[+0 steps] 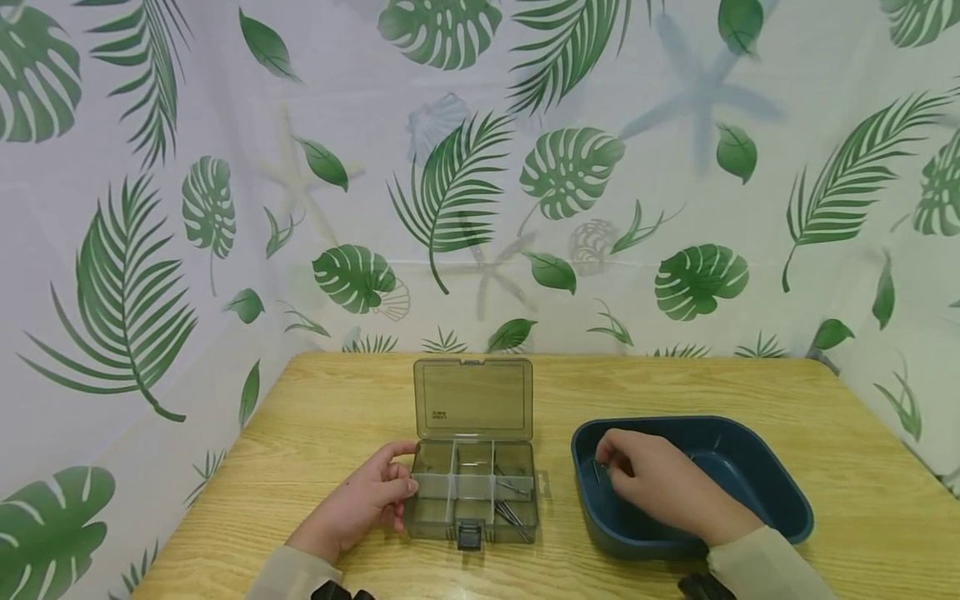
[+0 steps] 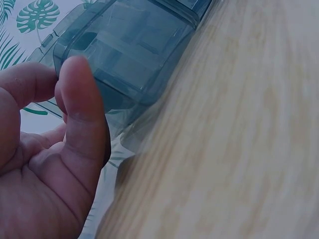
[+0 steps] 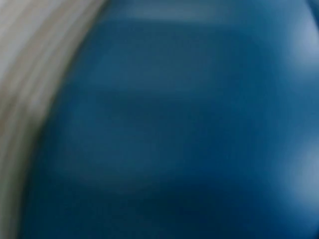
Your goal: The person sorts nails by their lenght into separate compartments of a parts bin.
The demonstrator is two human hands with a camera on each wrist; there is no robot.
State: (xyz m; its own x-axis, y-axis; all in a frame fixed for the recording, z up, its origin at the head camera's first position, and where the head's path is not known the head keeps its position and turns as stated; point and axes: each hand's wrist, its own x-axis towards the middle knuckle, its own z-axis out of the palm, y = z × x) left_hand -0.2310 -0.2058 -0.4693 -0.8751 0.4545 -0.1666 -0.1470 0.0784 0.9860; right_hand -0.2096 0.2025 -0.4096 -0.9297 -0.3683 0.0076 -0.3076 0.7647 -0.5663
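A smoky clear plastic compartment box point(image 1: 471, 508) stands on the table with its lid point(image 1: 474, 400) raised. My left hand point(image 1: 367, 498) holds the box by its left side, the thumb at the rim and the index finger near the back corner; the left wrist view shows this hand point(image 2: 55, 144) close up. Several thin metal pins point(image 1: 510, 513) lie in the front right compartment, and another thin piece point(image 1: 512, 485) shows near the divider behind. Over the left part of a blue basin point(image 1: 798, 521), my right hand point(image 1: 660, 479) pinches a thin dark metal pin point(image 1: 597, 472). The right wrist view is blurred, showing mostly the basin point(image 3: 159, 124).
The wooden table point(image 1: 330, 417) bears the box at the middle and the basin to its right. A leaf-patterned cloth point(image 1: 480, 208) hangs behind the table and along its sides.
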